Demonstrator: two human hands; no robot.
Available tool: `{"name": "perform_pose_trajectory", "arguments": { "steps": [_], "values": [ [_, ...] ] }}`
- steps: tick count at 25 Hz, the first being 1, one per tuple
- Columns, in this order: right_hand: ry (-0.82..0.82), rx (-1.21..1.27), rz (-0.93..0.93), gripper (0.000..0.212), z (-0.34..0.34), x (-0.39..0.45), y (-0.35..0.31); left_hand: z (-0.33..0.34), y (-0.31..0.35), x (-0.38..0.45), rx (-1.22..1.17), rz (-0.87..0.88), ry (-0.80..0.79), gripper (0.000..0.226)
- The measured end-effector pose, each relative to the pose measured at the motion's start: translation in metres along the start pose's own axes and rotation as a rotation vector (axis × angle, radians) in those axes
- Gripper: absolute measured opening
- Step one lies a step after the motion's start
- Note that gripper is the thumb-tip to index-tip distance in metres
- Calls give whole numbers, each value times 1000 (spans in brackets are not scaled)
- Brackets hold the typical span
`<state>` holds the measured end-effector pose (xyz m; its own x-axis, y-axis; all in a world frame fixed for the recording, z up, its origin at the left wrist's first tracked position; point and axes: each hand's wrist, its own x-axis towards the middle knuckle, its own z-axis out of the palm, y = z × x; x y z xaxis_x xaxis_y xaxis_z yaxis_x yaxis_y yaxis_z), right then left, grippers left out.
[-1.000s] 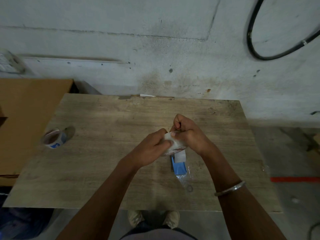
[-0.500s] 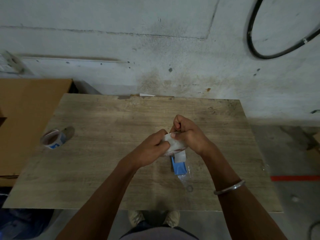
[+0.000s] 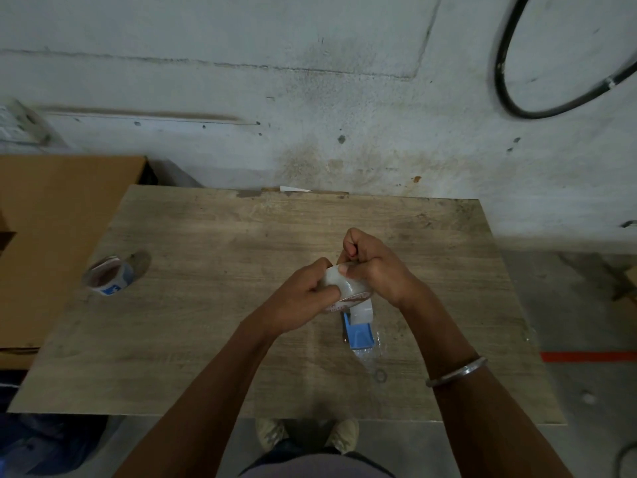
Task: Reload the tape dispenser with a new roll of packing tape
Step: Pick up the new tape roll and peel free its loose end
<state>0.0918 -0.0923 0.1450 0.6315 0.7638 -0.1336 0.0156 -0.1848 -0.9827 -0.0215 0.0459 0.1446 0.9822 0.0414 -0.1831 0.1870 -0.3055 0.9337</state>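
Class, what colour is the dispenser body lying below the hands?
Blue dispenser body, seen in the head view.

clear tape roll (image 3: pixel 348 288) | held above table, tilted | blue dispenser (image 3: pixel 358 334) | just beneath, partly hidden

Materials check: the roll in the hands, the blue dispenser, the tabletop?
Tape roll: clear glossy plastic film, going by its sheen; the core is mostly hidden. Blue dispenser: looks like moulded matte plastic, uniform colour. Table: grey-brown wood grain, matte and scuffed; whether solid wood or laminate cannot be told.
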Motion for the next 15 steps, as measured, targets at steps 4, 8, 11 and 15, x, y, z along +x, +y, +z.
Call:
{"name": "perform_pose_trajectory", "arguments": {
  "steps": [4,8,11,15],
  "values": [
    [6,38,11,26,3,-1,0,-1,-4,-2,-10,9,-5,19],
    [7,37,21,26,4,1,1,-3,-7,-1,-25,-4,-4,27],
    [-6,46,27,26,5,2,1,-4,-8,-2,-31,-16,-20,25],
    [-14,58,30,27,5,3,2,-6,-10,-4,-44,-22,-48,17]
  ]
}}
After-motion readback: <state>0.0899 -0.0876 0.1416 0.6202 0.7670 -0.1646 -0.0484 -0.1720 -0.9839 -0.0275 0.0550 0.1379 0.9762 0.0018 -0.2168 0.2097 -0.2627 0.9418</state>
